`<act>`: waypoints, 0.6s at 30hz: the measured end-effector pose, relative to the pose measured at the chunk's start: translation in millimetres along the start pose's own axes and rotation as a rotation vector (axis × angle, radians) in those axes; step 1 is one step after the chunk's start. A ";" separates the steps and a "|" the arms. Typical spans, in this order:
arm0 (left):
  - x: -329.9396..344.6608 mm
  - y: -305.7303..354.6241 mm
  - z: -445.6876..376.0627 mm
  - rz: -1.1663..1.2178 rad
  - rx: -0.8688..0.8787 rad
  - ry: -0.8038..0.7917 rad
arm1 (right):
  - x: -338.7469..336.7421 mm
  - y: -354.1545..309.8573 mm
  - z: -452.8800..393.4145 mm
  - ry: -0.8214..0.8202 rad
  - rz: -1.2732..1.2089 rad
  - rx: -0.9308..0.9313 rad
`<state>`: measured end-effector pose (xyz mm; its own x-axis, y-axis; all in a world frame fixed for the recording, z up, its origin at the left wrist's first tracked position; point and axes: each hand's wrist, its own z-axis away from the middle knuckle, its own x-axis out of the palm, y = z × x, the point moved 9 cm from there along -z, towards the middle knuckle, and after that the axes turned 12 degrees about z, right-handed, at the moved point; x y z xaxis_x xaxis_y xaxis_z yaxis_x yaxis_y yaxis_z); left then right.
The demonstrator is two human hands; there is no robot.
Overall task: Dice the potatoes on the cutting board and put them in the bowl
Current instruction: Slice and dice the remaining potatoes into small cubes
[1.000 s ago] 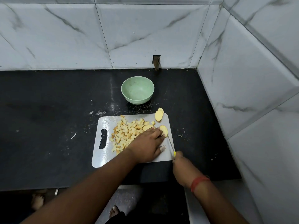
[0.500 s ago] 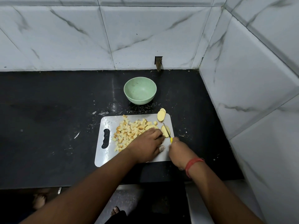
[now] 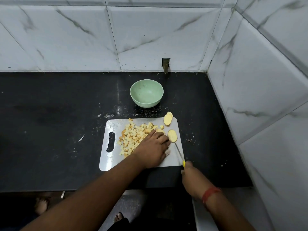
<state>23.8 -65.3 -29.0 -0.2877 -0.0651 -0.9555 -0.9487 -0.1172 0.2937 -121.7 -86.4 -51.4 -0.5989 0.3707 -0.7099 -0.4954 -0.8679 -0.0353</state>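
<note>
A metal cutting board [image 3: 115, 157] lies on the black counter, and a heap of diced potato [image 3: 133, 136] covers its left middle. My left hand [image 3: 154, 148] lies palm down over a potato piece [image 3: 160, 130] at the heap's right edge, its fingertips touching a potato slice [image 3: 172, 135]. Two more slices [image 3: 168, 119] overlap at the board's far right corner. My right hand [image 3: 191, 174] grips a yellow-handled knife [image 3: 179, 153] just off the board's near right corner, blade tip at the slice. The green bowl [image 3: 146, 93] stands empty behind the board.
White marble-tiled walls close the counter at the back and on the right. Crumbs and white specks litter the counter [image 3: 50, 130] around the board. The counter's front edge runs just below the board. Bare feet show on the floor beneath.
My right hand has drawn the knife back toward me, from over the slice to the board's near right corner. My left hand stays on the potato.
</note>
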 end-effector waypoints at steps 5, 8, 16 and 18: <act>-4.3 -0.7 3.5 0.062 -0.014 0.051 | -39.2 35.4 23.4 0.434 -0.509 0.183; -13.1 -9.4 9.3 0.103 -0.085 0.153 | -71.1 42.8 6.9 0.586 -0.681 0.209; -29.1 -27.7 20.3 0.163 -0.192 0.277 | -112.1 22.5 -65.1 0.508 -0.458 0.226; -33.2 -27.8 22.4 0.166 -0.195 0.289 | -111.6 21.0 -67.7 0.506 -0.390 0.205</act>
<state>56.8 -37.7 -6.2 -0.3604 -0.3729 -0.8550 -0.8415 -0.2654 0.4705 -22.7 -168.4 -20.5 -0.0073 0.4003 -0.9164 -0.7550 -0.6031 -0.2574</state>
